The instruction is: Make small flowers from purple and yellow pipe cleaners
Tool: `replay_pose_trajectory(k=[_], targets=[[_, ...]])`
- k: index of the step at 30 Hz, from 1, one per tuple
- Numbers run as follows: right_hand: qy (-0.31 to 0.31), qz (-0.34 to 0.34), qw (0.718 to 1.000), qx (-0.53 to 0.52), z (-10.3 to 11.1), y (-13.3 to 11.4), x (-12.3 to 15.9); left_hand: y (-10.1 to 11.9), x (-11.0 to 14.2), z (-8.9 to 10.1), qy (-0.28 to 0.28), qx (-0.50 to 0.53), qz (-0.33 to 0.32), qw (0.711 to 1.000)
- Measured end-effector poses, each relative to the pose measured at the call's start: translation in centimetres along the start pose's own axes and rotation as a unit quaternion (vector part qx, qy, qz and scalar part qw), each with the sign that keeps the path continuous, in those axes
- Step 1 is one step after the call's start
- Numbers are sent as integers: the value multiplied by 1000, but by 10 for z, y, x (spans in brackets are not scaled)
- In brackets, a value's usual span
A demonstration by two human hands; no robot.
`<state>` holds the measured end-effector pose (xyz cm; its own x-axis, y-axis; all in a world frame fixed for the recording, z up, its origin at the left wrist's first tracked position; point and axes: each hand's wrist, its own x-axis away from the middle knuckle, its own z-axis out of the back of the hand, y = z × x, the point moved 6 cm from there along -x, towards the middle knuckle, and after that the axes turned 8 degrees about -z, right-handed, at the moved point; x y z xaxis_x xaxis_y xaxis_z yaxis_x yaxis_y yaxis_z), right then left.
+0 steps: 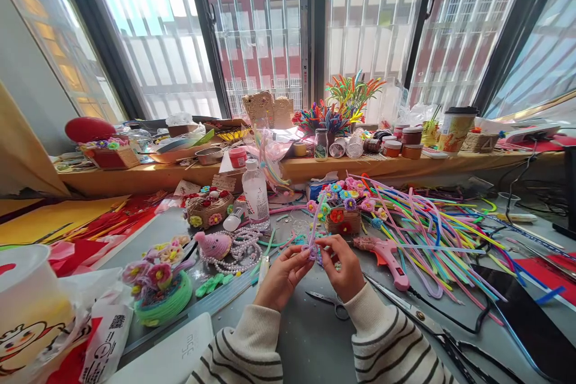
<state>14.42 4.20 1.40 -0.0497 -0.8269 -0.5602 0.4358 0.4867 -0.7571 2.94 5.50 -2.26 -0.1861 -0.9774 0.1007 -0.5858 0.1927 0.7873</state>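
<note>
Both my hands meet over the middle of the grey table, pinching a light purple pipe cleaner. Its lower end is bent into a small curled shape between my fingertips, and one straight length sticks upward. My left hand grips the curled part from the left with thumb and forefinger. From the right, my right hand closes its fingertips on the same piece. Just below my hands lie small scissors. To the right rests a pink glue gun. Behind stands a woven basket with colourful pipe-cleaner flowers.
Loose pipe cleaners spread over the right side, near large scissors and a black phone. On the left are a green flower pot, a bead string, a clear bottle and a white box.
</note>
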Motion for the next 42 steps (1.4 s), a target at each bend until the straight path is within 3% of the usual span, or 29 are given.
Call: replay_pose_trajectory(k=[3, 8, 12, 15, 20, 28, 33, 37, 42], targets=[[-21, -80, 994, -70, -4, 7, -1, 0, 1, -3, -20, -16, -7, 1000], [-33, -130, 984, -119, -6, 12, 0, -1, 1, -4, -37, -30, -7, 999], [-75, -201, 955, -203, -12, 22, 0, -2, 0, -3, -28, -26, -2, 999], [-95, -219, 943, -233, -13, 24, -1, -2, 0, -3, -19, -25, -1, 1000], [-97, -223, 945, -219, -14, 26, 0, -3, -1, -2, -17, -35, -7, 999], [-73, -172, 970, -154, -8, 18, -1, 0, -1, 1, -12, -32, -27, 999], [-28, -9, 1000, 0, 4, -2, -1, -2, -2, 2, 5, -7, -1, 1000], [-8, 109, 988, 111, 3, -10, 4, -4, -2, 3, 10, -3, 11, 1000], [21, 175, 962, 206, 1, -12, 7, -6, -3, 5, 17, -8, 20, 1000]])
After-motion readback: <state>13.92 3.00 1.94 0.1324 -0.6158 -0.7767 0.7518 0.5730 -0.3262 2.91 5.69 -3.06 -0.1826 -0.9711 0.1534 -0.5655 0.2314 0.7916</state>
